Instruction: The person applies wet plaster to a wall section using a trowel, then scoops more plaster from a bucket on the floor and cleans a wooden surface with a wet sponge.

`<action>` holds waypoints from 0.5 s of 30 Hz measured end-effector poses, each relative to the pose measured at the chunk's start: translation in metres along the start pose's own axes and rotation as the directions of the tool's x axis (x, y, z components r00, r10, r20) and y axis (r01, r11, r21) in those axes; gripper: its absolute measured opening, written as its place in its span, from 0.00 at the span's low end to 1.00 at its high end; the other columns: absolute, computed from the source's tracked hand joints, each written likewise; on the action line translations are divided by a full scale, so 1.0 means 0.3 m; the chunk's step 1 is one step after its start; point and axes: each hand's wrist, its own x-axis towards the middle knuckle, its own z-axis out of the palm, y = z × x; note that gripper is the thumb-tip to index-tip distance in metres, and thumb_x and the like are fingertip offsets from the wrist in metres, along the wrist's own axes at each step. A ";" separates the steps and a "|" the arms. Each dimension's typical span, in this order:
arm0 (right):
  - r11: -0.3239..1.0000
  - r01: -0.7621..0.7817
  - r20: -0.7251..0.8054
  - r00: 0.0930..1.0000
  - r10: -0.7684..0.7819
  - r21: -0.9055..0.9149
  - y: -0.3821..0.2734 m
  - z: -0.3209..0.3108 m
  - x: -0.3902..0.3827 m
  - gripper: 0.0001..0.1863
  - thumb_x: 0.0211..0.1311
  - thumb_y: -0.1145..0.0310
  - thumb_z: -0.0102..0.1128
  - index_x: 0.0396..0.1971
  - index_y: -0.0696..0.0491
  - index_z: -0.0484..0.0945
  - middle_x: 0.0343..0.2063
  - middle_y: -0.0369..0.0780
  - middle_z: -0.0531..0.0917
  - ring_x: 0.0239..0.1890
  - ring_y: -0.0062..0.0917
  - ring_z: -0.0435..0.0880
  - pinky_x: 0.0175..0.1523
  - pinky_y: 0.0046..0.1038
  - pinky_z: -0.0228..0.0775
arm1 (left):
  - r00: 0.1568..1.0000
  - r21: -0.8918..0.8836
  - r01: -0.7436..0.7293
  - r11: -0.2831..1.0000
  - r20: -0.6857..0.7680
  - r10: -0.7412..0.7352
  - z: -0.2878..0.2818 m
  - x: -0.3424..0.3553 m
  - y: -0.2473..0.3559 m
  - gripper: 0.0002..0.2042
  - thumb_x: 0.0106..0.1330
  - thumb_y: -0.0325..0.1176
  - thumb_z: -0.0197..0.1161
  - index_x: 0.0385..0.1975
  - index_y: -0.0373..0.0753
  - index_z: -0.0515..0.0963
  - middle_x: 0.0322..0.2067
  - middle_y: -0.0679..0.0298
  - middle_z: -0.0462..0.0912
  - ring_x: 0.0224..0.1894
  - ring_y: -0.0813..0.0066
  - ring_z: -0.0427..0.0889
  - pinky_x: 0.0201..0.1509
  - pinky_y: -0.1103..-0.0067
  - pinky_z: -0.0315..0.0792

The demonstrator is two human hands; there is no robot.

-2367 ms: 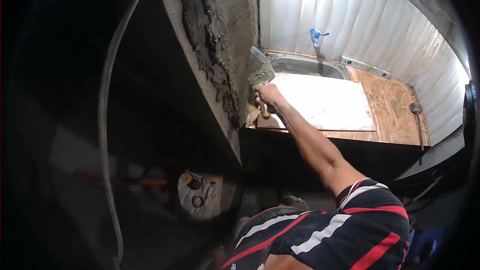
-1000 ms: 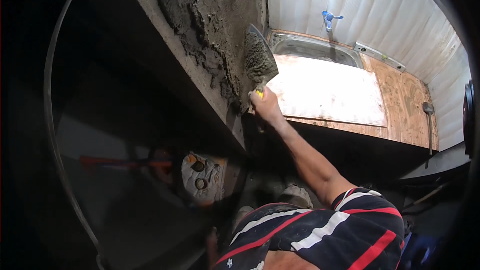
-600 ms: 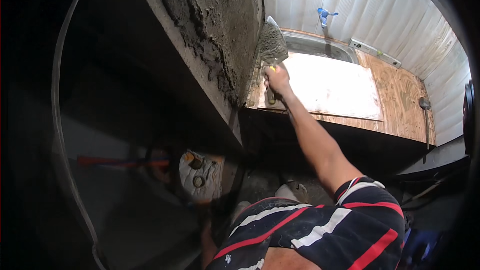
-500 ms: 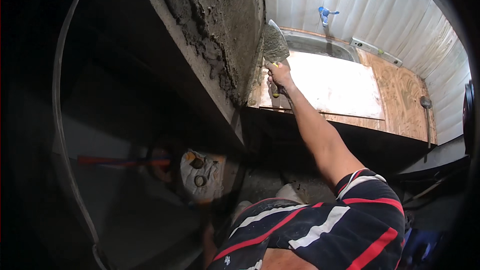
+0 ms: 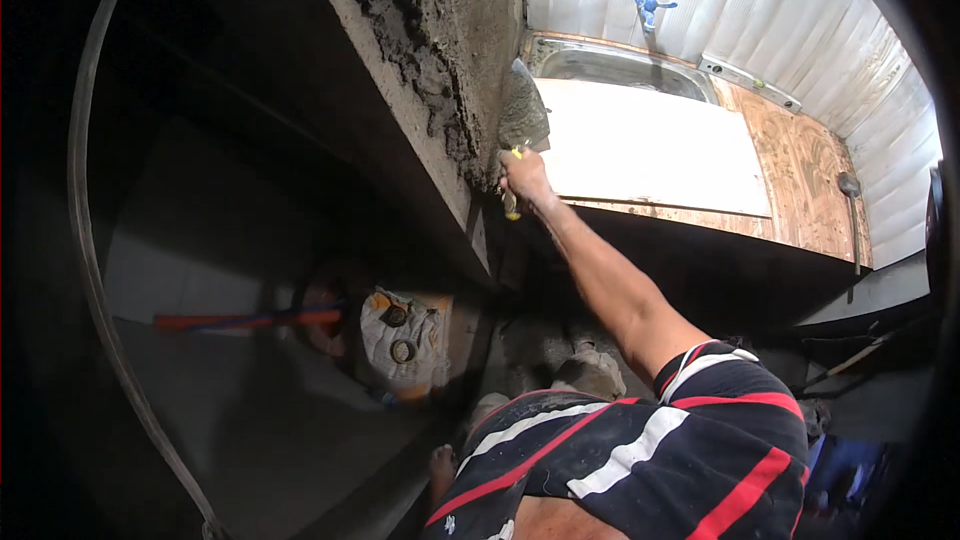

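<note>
My right hand (image 5: 523, 172) grips the yellow-trimmed handle of a trowel, whose mortar-coated metal blade (image 5: 522, 112) points away from me, beside the rough, wet-mortared wall (image 5: 425, 55) on the left. To the right of the blade lies a white board (image 5: 650, 150) on a plywood counter (image 5: 800, 190), in front of a steel sink basin (image 5: 615, 67) that it partly covers. My left hand (image 5: 441, 462) hangs low beside my striped shirt, in shadow, and its fingers are too dim to read.
A blue tap (image 5: 648, 8) sticks out from the white wall above the basin. A spirit level (image 5: 750, 80) and a long-handled tool (image 5: 852, 200) lie rightward. Below left are a pale sack (image 5: 402, 340), a red bar (image 5: 250, 321) and a long grey hose (image 5: 95, 280).
Compared with half a second ago, my right hand and the trowel sit a little left along the wall, and the view has shifted slightly. My left hand shows more clearly low down.
</note>
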 end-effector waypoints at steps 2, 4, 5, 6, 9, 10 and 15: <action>0.998 0.009 -0.003 1.000 -0.009 0.070 0.015 -0.021 -0.075 0.12 0.62 0.64 0.56 0.27 0.58 0.70 0.18 0.36 0.75 0.15 0.20 0.76 0.21 0.25 0.70 | 0.997 0.036 0.061 0.998 0.037 -0.062 0.041 0.028 0.165 0.18 0.70 0.48 0.54 0.22 0.44 0.72 0.15 0.71 0.67 0.18 0.80 0.67 0.21 0.74 0.62; 0.997 0.016 0.007 1.000 -0.016 0.077 -0.015 -0.014 -0.165 0.12 0.62 0.64 0.55 0.27 0.58 0.70 0.17 0.36 0.74 0.14 0.19 0.75 0.20 0.25 0.68 | 0.985 0.101 0.158 0.982 0.050 -0.164 0.043 0.062 0.250 0.18 0.70 0.49 0.55 0.23 0.44 0.72 0.15 0.71 0.67 0.17 0.82 0.66 0.20 0.74 0.61; 0.993 0.032 0.023 0.999 -0.034 0.111 -0.004 0.009 -0.194 0.12 0.63 0.64 0.55 0.27 0.57 0.69 0.17 0.35 0.74 0.14 0.19 0.75 0.20 0.24 0.67 | 0.983 0.114 0.170 0.979 0.048 -0.176 0.038 0.083 0.267 0.18 0.70 0.49 0.55 0.23 0.44 0.72 0.15 0.71 0.67 0.17 0.82 0.66 0.20 0.74 0.61; 0.997 0.023 0.062 0.998 -0.028 0.079 -0.032 0.012 -0.235 0.12 0.62 0.64 0.55 0.27 0.59 0.69 0.17 0.37 0.74 0.15 0.20 0.76 0.21 0.25 0.68 | 0.983 0.123 0.172 0.977 0.048 -0.179 0.041 0.114 0.288 0.18 0.70 0.50 0.55 0.23 0.44 0.72 0.15 0.71 0.67 0.18 0.81 0.66 0.20 0.74 0.62; 0.992 -0.025 0.142 0.990 0.007 0.123 -0.100 -0.024 -0.316 0.13 0.62 0.63 0.55 0.28 0.59 0.69 0.17 0.37 0.75 0.15 0.19 0.76 0.22 0.26 0.68 | 0.985 0.123 0.157 0.980 0.051 -0.164 0.060 0.191 0.340 0.18 0.70 0.50 0.55 0.24 0.43 0.72 0.16 0.70 0.68 0.18 0.81 0.67 0.21 0.74 0.62; 0.990 -0.033 0.158 0.987 0.011 0.135 -0.121 -0.046 -0.328 0.13 0.62 0.63 0.56 0.28 0.58 0.69 0.17 0.36 0.75 0.15 0.19 0.76 0.22 0.26 0.68 | 0.987 0.115 0.150 0.982 0.049 -0.156 0.066 0.215 0.351 0.18 0.70 0.50 0.55 0.24 0.43 0.72 0.16 0.70 0.68 0.18 0.81 0.67 0.21 0.74 0.62; 0.942 -0.287 0.145 0.954 0.264 0.172 -0.156 -0.071 -0.218 0.12 0.62 0.66 0.55 0.23 0.57 0.71 0.17 0.35 0.76 0.16 0.20 0.76 0.21 0.26 0.67 | 0.983 0.097 0.168 0.981 0.059 -0.174 0.084 0.274 0.361 0.18 0.70 0.50 0.55 0.25 0.42 0.73 0.16 0.69 0.69 0.18 0.80 0.68 0.22 0.74 0.63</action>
